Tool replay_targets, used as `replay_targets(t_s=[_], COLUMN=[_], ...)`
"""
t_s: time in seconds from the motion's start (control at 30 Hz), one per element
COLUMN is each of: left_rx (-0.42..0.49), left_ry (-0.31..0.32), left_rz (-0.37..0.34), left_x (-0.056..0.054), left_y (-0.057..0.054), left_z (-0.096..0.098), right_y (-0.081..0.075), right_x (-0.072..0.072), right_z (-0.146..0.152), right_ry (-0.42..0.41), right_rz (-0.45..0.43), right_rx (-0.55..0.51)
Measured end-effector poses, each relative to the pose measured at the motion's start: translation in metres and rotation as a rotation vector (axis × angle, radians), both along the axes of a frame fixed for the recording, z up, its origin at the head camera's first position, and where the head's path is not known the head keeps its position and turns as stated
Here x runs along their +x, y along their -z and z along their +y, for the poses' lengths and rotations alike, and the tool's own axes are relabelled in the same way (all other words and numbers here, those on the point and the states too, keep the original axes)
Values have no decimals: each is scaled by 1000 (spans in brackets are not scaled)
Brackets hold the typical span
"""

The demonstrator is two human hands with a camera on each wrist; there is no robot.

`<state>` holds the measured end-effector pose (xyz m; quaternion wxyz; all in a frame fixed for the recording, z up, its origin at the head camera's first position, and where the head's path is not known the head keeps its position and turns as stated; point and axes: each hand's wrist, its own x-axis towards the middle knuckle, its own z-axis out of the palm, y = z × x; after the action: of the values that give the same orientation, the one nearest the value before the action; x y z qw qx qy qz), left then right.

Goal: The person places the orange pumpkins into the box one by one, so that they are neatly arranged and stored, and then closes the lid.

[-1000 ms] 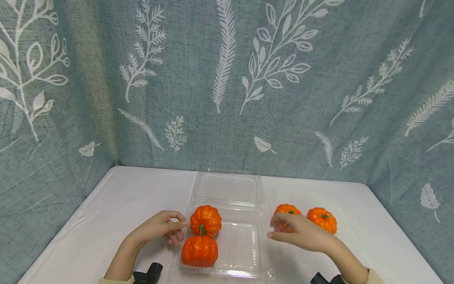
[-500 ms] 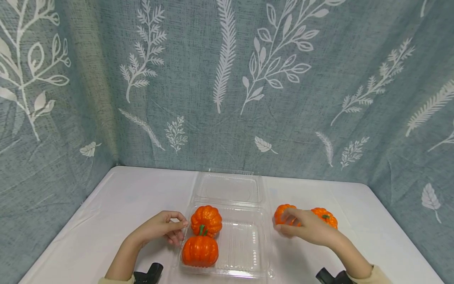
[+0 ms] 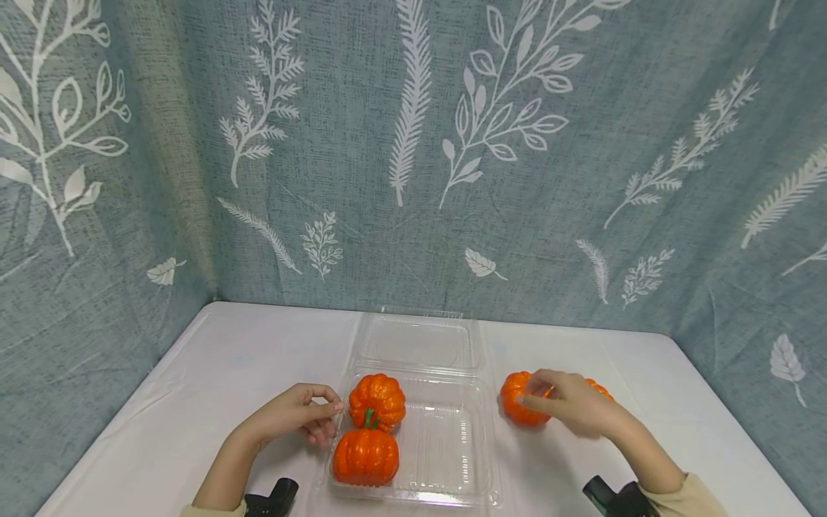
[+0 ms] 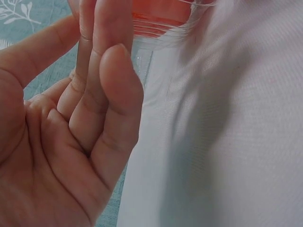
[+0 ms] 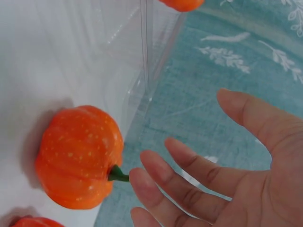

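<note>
1. Head view: A clear plastic box (image 3: pixel 446 449) sits on the white table (image 3: pixel 258 337), with its see-through lid (image 3: pixel 416 341) lying back on the far side. Inside, on the left, are two round, ribbed orange pumpkins, a far one (image 3: pixel 377 397) and a near one (image 3: pixel 365 461). The left hand (image 3: pixel 293 415) is at the box's left edge with bent fingers. I cannot tell if it pinches the edge.
2. Same view: To the right of the box are a left loose orange pumpkin (image 3: pixel 513 402) and a right loose orange pumpkin (image 3: pixel 600 388), partly hidden. The right hand (image 3: pixel 568 406) is over them, thumb and fingers apart, holding nothing.
3. Left wrist view: The fingers bend and some tips are out of sight. Orange shows through the box's side beyond them.
4. Right wrist view: The fingers spread apart. Their tips show beside the left loose pumpkin's green stem (image 5: pixel 117 174); I cannot tell if they touch it.
</note>
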<state>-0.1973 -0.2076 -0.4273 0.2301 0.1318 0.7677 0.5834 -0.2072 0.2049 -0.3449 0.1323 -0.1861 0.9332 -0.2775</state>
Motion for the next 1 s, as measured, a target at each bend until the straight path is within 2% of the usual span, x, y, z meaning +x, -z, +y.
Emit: replay_targets(t_s=[0.3, 0.6, 1.0], left_rx=[-4, -13, -1], left_ry=[-5, -7, -8], left_rz=[-1, 0, -7], left_x=[1, 2, 1], left_y=[-1, -1, 0], left_z=[0, -1, 0], right_y=[1, 4, 10], right_x=[-7, -10, -22], right_z=[2, 3, 10], right_ry=[29, 45, 91], right_rz=[52, 38, 19], right_rx=[29, 27, 10])
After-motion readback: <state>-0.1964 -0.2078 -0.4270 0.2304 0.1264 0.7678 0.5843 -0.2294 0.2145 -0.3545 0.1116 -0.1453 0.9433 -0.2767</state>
